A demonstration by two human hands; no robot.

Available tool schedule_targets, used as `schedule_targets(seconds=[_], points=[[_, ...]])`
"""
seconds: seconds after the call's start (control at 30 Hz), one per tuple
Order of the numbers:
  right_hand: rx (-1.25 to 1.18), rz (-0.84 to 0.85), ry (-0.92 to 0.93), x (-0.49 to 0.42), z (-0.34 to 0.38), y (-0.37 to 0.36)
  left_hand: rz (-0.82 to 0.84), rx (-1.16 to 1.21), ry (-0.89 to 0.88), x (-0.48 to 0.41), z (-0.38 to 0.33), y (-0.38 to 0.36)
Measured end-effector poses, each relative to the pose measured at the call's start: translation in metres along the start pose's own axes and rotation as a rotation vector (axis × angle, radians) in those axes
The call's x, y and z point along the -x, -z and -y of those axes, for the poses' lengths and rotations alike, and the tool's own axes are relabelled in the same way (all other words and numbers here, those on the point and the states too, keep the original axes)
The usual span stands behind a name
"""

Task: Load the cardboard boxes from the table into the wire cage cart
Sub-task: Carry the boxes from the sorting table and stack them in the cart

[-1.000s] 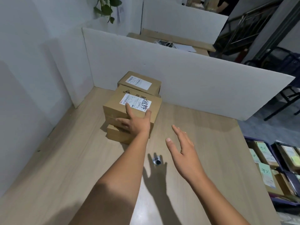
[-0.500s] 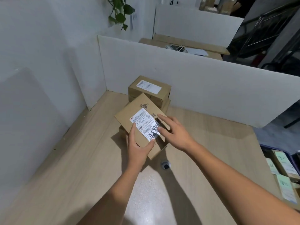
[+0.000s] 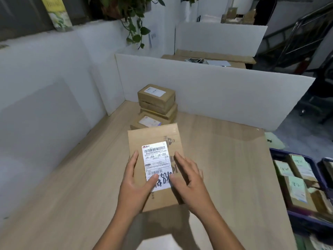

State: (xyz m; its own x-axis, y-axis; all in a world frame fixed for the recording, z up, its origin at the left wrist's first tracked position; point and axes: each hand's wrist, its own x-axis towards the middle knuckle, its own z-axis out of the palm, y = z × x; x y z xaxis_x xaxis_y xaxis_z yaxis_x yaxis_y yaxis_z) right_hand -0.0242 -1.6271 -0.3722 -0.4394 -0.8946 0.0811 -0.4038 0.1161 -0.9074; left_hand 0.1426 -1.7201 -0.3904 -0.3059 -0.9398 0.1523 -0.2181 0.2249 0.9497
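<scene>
Tabletop (image 3: 225, 159) wood shows from the cardboard box (image 3: 153, 138) out to the right edge and along the near side. White partitions (image 3: 216, 98) close off the far and left edges, and a stack of boxes (image 3: 156, 98) fills the far corner where they meet. Just off the right edge stands the wire cage cart (image 3: 306, 219), with labelled boxes lying in it, cut off by the frame. The cardboard box is in the near middle, label (image 3: 155, 159) up, under both hands and well apart from the cart. On its left part lies the left hand (image 3: 134, 184), forefinger straight along the edge and thumb on the label; its other fingers are hidden, so I cannot tell whether it grips. The right hand (image 3: 189, 181) rests flat on the right part, fingers spread, thumb on the label beside the left thumb. Whether the box rests on the wood or is lifted is unclear, and the right fingertips are blurred.
</scene>
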Motion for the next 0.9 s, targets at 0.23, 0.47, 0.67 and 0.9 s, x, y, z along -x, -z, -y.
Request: schedule_targets(seconds=[0.23, 0.47, 0.67, 0.9], points=[[-0.117, 0.238, 0.001, 0.115, -0.01, 0.016, -0.094, -0.212, 0.075, 0.147, -0.028, 0.013], [-0.125, 0.407, 0.16, 0.164, 0.026, 0.015, -0.314, -0.211, 0.072, 0.234, -0.053, 0.048], [-0.084, 0.637, 0.294, 0.207, 0.074, -0.024, -0.551, -0.171, 0.114, 0.311, -0.066, 0.099], [-0.077, 0.956, 0.475, 0.306, 0.128, -0.102, -0.9, -0.161, 0.181, 0.454, -0.072, 0.162]])
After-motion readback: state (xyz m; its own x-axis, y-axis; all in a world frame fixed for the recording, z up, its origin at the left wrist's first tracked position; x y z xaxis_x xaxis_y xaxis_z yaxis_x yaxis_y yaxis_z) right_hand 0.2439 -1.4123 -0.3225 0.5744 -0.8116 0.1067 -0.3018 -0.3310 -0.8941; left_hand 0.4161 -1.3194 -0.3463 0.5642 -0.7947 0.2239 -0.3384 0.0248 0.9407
